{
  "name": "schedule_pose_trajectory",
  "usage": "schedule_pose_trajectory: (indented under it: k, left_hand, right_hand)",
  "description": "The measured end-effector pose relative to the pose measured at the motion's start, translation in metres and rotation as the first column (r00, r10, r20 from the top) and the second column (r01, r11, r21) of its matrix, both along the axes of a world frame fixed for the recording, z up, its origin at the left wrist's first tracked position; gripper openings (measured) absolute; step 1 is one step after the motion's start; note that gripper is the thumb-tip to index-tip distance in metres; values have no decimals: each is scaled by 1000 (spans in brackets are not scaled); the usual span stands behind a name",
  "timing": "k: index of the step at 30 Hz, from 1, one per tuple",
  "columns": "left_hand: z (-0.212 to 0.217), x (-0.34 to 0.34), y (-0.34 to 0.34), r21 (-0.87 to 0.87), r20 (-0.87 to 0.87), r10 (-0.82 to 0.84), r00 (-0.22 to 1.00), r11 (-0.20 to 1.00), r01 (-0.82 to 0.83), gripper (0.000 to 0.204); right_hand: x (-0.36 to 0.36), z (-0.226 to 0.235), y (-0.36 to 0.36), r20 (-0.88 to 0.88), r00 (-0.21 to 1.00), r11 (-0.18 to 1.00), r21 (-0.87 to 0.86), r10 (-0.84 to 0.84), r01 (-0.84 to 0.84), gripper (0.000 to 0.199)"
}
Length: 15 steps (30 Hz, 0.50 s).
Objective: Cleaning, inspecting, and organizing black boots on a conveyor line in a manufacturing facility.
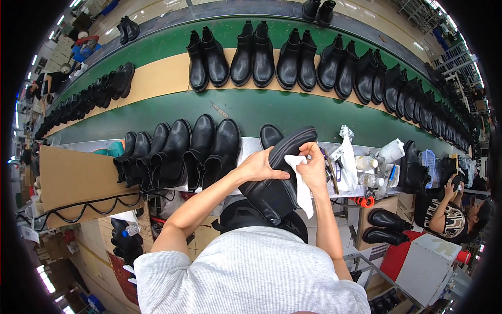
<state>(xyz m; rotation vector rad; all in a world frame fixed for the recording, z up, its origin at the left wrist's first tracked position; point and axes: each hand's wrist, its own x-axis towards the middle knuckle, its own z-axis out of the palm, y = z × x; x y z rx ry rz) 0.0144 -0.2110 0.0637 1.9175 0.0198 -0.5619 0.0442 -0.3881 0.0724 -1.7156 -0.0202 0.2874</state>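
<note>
A long green conveyor belt (293, 112) is curving across the scene well beyond the hands, and pairs of black ankle boots (253, 55) are standing on the tan strip running along its middle. Nearer, just to the left of the left hand, a row of black boots (180, 152) is leaning together on the metal workbench (251, 148), and further left of that a large cardboard sheet (76, 180) is lying at the bench end. Between the two hands a black boot (277, 178) is being held tilted above the bench edge, its sole turned up and away from the person and its shaft hanging down toward the person's lap. The left hand (259, 166) is gripping the boot from the left, fingers spread and curled over the upper near the sole. The right hand (312, 166) is pinching a white cloth (300, 180) against the boot's right side, the fingers pressed together on the fabric, whose loose end is hanging down below the grip. Just to the right of the right hand, small bottles (366, 170), a white bag (346, 154) and some tools are cluttering the bench, and orange-handled scissors (361, 200) are hanging below them. Far to the right another person (452, 212) is sitting at the same bench.
</note>
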Motion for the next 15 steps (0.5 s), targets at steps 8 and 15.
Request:
schedule_pose_trajectory:
  k: [8,15]
  left_hand:
    - [5,5,1,6,-68,-41,997,999,41,80]
    - [6,6,-3,-45,22,-64,998,997,65,80]
  right_hand:
    - [7,-11,-8,167,984,984,-178,58,-28,39]
    - [40,40,-11,506,623,773,-572,596,-275,70]
